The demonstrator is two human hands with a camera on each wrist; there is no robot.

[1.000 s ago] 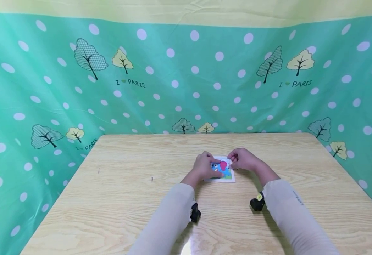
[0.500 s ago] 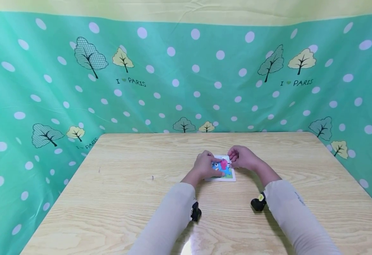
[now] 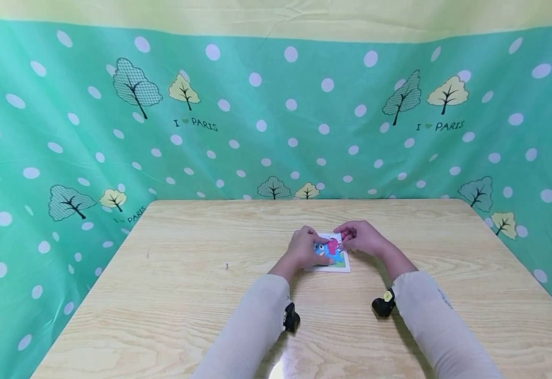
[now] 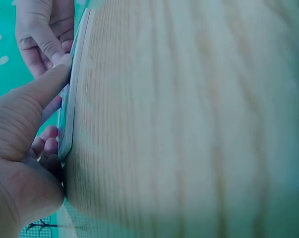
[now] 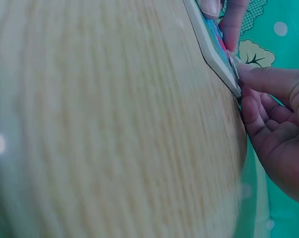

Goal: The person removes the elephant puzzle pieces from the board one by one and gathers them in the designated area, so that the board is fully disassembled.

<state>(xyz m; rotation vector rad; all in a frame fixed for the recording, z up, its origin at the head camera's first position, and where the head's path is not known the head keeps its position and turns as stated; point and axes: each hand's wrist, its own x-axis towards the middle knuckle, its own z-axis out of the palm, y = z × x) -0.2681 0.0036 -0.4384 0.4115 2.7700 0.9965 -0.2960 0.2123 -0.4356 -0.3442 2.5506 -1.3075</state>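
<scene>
A small white-bordered picture puzzle (image 3: 339, 258) with a blue cartoon figure and a pink patch lies flat on the table. My left hand (image 3: 302, 247) covers its left part; the thumb and forefinger stretch over the picture and press on it. At the puzzle's upper right edge, my right hand (image 3: 363, 237) pinches a small, pale puzzle piece (image 5: 233, 60) between thumb and fingers, partly over the pink patch. In the left wrist view the left thumb (image 4: 52, 82) lies along the board (image 4: 70, 119). The fingers hide most of the piece.
The pale wooden table (image 3: 162, 305) spreads around the puzzle. A tiny dark speck (image 3: 226, 266) lies to its left. Behind and at both sides hangs a green dotted curtain (image 3: 238, 105). Black wrist cameras (image 3: 291, 317) sit below both hands.
The right fingers shift slightly at the puzzle's upper right edge, and the pink patch shows a changed outline. The left hand stays in place on the board.
</scene>
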